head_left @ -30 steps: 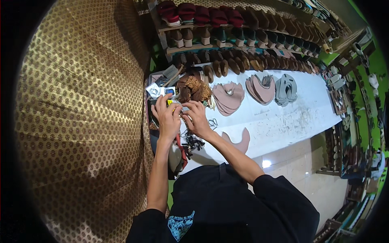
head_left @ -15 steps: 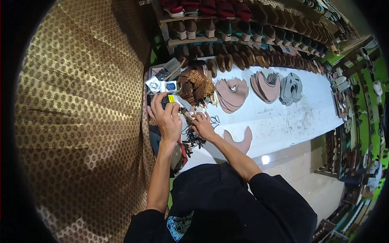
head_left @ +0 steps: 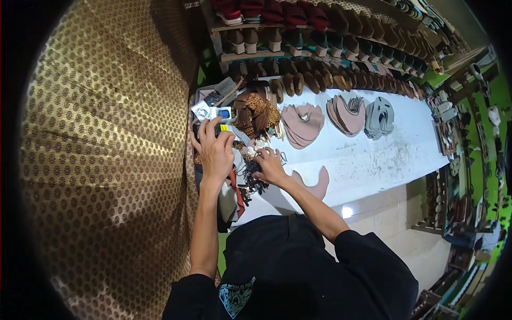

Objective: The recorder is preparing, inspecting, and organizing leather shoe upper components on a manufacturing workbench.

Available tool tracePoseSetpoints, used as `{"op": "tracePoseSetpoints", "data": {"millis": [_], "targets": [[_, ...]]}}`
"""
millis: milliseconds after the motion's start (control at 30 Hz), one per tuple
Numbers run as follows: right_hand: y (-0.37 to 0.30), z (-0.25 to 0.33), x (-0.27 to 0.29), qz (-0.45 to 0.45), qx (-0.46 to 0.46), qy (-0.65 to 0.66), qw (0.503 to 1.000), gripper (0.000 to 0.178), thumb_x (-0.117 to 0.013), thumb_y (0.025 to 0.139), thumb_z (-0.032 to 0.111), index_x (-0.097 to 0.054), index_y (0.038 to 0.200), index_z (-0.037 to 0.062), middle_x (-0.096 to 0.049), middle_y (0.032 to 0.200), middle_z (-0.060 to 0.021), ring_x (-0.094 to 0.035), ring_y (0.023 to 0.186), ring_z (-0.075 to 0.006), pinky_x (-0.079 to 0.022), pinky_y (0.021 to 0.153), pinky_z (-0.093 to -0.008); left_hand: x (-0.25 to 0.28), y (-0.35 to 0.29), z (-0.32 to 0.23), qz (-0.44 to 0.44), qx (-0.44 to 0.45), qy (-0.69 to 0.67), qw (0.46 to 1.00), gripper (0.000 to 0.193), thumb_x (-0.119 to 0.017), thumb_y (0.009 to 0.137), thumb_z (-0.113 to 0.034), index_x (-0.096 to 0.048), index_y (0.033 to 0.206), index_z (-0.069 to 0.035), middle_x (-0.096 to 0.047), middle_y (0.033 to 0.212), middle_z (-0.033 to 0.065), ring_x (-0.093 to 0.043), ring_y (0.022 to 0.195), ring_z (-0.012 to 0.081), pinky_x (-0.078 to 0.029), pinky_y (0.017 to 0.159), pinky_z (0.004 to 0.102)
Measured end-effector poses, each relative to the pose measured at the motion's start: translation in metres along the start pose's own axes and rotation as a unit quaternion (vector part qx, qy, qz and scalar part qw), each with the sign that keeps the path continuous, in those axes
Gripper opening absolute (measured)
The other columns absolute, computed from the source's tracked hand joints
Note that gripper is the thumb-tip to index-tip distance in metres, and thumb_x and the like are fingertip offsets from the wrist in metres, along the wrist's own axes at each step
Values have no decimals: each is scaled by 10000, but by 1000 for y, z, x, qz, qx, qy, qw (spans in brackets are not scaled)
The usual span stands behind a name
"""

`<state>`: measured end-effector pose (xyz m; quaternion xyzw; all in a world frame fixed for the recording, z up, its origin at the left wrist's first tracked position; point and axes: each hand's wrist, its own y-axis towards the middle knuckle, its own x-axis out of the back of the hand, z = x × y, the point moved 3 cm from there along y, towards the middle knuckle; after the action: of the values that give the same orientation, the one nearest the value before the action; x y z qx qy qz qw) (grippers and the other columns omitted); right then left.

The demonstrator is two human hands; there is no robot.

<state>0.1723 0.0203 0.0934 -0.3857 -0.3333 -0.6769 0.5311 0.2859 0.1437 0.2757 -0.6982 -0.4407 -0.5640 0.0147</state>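
Note:
My left hand (head_left: 216, 154) hovers at the left end of the table, fingers curved and apart, with nothing visible in them. Just beyond its fingertips is a dark item with a yellow label (head_left: 224, 128). My right hand (head_left: 271, 167) reaches over a tangled heap of small black strap-like pieces (head_left: 255, 181), thumb and fingers apart. Its fingertips are at some small pale bits (head_left: 260, 145); whether they touch them is hard to tell. A curved pink cut piece (head_left: 316, 188) lies to the right of that hand.
Leopard-print and brown scraps (head_left: 255, 114) lie beyond my hands. Stacks of curved pink pieces (head_left: 302, 128) and grey pieces (head_left: 380, 120) rest on the white tabletop (head_left: 373, 165). Racks of shoes (head_left: 320, 45) line the back. A patterned gold curtain (head_left: 112, 160) hangs close on the left.
My left hand has lowered slightly and its fingers have spread. My right hand has shifted slightly, its thumb now apart over the black pieces. The view has tilted a little.

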Motion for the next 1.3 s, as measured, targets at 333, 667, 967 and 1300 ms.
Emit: {"op": "tracePoseSetpoints", "data": {"millis": [333,667,967,1300], "targets": [[15,74,90,-270,114,252,922,210,-726,858,100,-654,1043,35,-552,1309,-153,-422,1324,-403,-344,1091,-506,2,-26,-12,22,30,-74,997,83,-680,890,-146,-737,930,-100,-561,1343,86,-391,1376,355,-112,1155,653],[-18,61,116,-327,100,204,917,137,-771,811,62,-705,931,55,-602,1276,-122,-457,1318,-399,-343,1105,-534,-8,-39,-36,-17,49,-34,998,140,-708,892,-152,-779,1012,-166,-575,1375,49,-404,1385,333,-104,1184,622],[-130,12,174,-259,59,104,959,102,-773,809,67,-709,888,76,-566,1361,-118,-365,1410,-438,-226,1140,-654,-70,-88,-70,48,42,-47,997,272,-691,899,-166,-728,1165,-121,-562,1372,99,-430,1351,345,-189,1136,658],[-154,-131,38,-39,-88,105,990,113,-719,859,179,-740,877,69,-503,1417,-166,-287,1444,-468,-187,1162,-647,-212,-188,-100,214,51,-77,972,401,-682,874,-144,-624,1231,30,-497,1407,222,-440,1329,409,-347,1105,506]]}}
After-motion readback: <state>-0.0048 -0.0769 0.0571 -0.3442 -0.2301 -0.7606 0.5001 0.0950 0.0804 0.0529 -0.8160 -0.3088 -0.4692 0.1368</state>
